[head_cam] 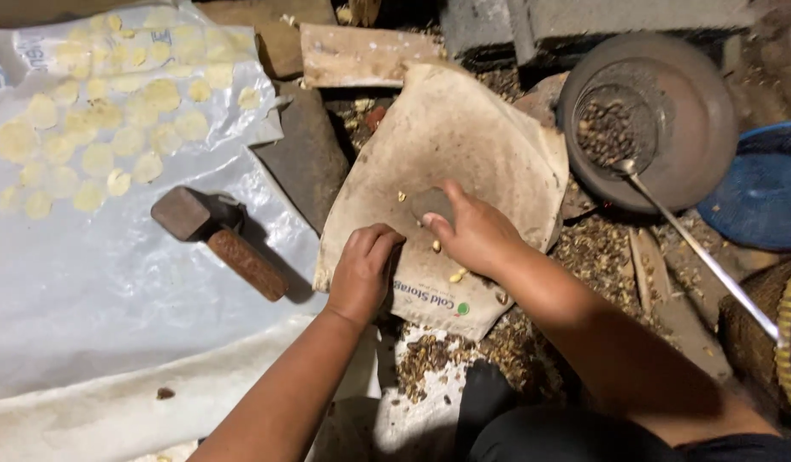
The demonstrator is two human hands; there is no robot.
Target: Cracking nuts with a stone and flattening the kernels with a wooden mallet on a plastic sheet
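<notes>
The right hand (pixel 474 233) rests on a worn paper sack (pixel 451 162) spread on the floor. Its grip is closed around a dark rounded stone (pixel 430 204), fingers wrapped over the top, with the stone pressed against the sack surface. The left hand (pixel 361 272) lies just beside it, fingers curled down onto the sack; whether anything sits under those fingers cannot be told. Small pale kernels (pixel 455 276) lie scattered on the sack near both hands.

The step in hand appears to be crushing or cracking a kernel between stone and sack. The next move would call for steady downward pressure from the right hand while the left keeps the piece from sliding.

To the left, a hammer (pixel 218 239) lies on a plastic sheet (pixel 88 291), well apart from the hands. Flattened yellow discs (pixel 96 111) are spread across the far part of that sheet. A metal bowl (pixel 695 128) with a strainer ladle (pixel 622 128) holding dark nuts stands at the upper right. Husk debris (pixel 601 252) covers the floor around the sack.
</notes>
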